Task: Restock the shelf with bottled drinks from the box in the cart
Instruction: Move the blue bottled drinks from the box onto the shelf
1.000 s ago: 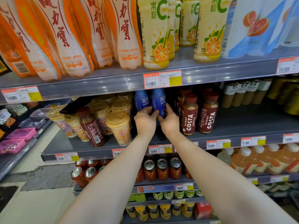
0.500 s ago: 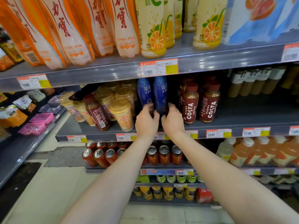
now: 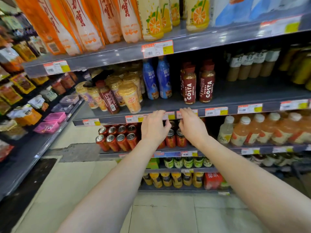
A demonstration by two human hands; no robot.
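Head view, the only one. Both arms reach forward, and the hands hang side by side, near each other but apart, in front of the lip of the middle shelf (image 3: 244, 93). The left hand (image 3: 154, 127) holds nothing; its fingers are loosely bent and its thumb turns toward the other hand. The right hand (image 3: 192, 127) is empty too, with fingers relaxed and slightly spread. The fingertips of both lie level with the price strip (image 3: 216, 111) on the shelf's front edge. Whether they touch it cannot be told.

Just above and beyond the hands stand two blue bottles (image 3: 157, 79). They are upright, side by side and very close, set a little back from the edge with labels facing out. They probably stand this way so that shoppers can read them and the rows stay straight, in their own slot between neighbours. Up and to the right of the right hand are the Costa bottles (image 3: 190, 84), lined front to back. Up and to the left of the left hand sit lidded cups (image 3: 133, 98). Behind and below the hands, cans (image 3: 117, 138) fill the next shelf down.

The box and cart are out of view. I judge the blue bottles to be placed and the empty hands free to fetch more. Bare shelf shows in front of the blue pair and far off to the right of the right hand.
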